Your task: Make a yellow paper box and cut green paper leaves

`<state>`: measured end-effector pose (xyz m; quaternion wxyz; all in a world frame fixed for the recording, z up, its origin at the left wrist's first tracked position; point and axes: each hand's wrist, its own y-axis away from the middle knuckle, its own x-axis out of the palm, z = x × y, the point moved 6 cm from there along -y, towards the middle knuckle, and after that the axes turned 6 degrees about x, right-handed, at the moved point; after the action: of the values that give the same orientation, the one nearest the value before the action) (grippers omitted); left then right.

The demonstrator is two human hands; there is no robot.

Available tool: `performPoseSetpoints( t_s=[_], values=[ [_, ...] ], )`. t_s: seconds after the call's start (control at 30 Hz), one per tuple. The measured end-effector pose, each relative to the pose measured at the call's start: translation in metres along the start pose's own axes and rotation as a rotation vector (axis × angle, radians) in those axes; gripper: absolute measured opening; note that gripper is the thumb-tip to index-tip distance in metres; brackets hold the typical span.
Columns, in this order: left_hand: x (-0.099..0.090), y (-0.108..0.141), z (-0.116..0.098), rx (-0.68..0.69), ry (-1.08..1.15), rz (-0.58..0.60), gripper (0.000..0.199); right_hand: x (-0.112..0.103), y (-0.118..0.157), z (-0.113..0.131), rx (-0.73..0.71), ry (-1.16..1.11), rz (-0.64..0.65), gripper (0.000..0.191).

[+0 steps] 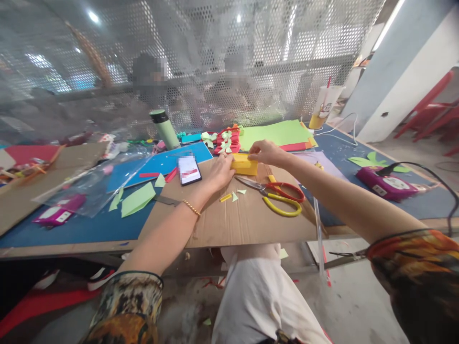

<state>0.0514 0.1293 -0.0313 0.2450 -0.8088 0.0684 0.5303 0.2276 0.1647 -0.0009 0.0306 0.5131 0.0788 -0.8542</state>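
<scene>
A phone (190, 170) lies on the far left part of the cardboard (215, 228). To its right, the left hand (223, 170) pinches the left end of a folded yellow paper piece (245, 166), which spans the gap between both hands near the cardboard's far edge. The right hand (267, 153) pinches that piece at its far right corner, fingertips pressed together. Scissors (282, 203) lie nearer and to the right, blades pointing left.

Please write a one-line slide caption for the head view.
The left hand and right hand hold yellow paper, with scissors lying on cardboard close by.
</scene>
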Motion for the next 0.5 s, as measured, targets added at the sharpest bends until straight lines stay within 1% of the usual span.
performPoseSetpoints(
  t_s=[0.17, 0.27, 0.37, 0.5],
  values=[
    [-0.001, 0.013, -0.001, 0.074, 0.018, -0.005, 0.03, -0.001, 0.01, 0.003, -0.052, 0.025, -0.009, 0.025],
    [-0.002, 0.019, -0.001, 0.115, 0.033, -0.013, 0.034, 0.0, 0.014, 0.004, -0.065, 0.026, -0.001, 0.031],
    [-0.003, 0.022, -0.002, 0.127, 0.033, -0.009, 0.04, 0.0, 0.016, 0.003, -0.1, 0.003, 0.021, 0.039],
    [-0.001, 0.022, -0.003, 0.144, 0.038, 0.001, 0.048, -0.004, 0.016, -0.001, -0.148, -0.058, 0.069, 0.041]
  ],
)
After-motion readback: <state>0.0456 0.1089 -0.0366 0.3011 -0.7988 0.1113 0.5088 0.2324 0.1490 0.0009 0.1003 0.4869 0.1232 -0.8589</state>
